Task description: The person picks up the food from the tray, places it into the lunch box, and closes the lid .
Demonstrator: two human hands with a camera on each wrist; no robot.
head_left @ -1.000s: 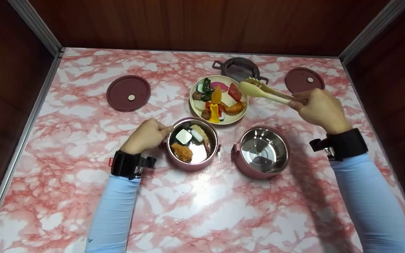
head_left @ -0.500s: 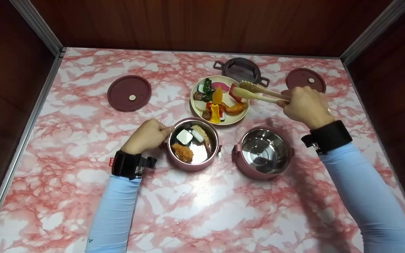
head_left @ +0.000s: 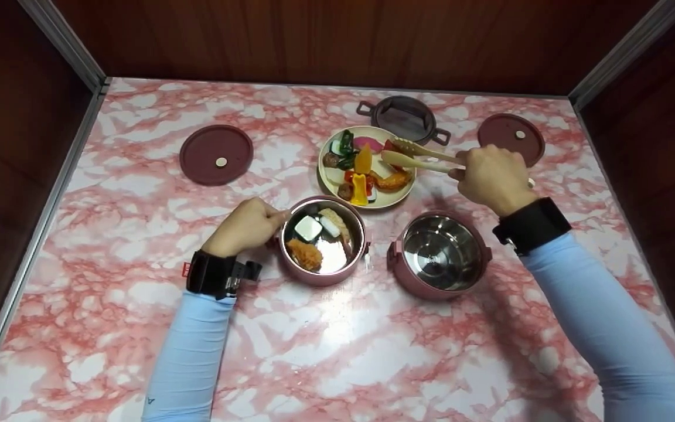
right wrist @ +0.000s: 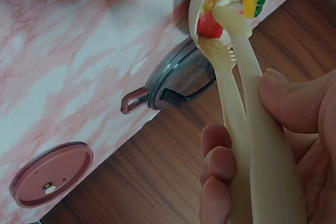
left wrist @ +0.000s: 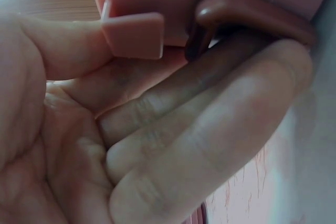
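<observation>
My left hand [head_left: 248, 227] holds the side of a pink pot [head_left: 321, 278] with a steel inside. In the left wrist view its thumb presses a pink tab [left wrist: 137, 34] and its fingers curl under the brown handle [left wrist: 252, 14]. Fried chicken [head_left: 305, 254], a white square piece [head_left: 308, 228] and other food lie inside the pot. My right hand [head_left: 491, 179] grips pale yellow tongs [head_left: 431, 167]. Their tips stand apart over the right side of a cream plate [head_left: 381, 204], right at a red food piece [right wrist: 210, 24]. Mixed food pieces cover much of the plate.
A second pink pot [head_left: 428, 291], with nothing inside, stands right of the first. Two dark red round lids [head_left: 205, 155] lie at the back left and right. Behind the plate sits a dark see-through lid [head_left: 403, 120] with side handles. Wooden walls [head_left: 337, 41] enclose the marbled tabletop.
My right hand has moved left with the tongs, bringing their tips from the plate's right edge in over the red piece. The left hand and both pots stay in place.
</observation>
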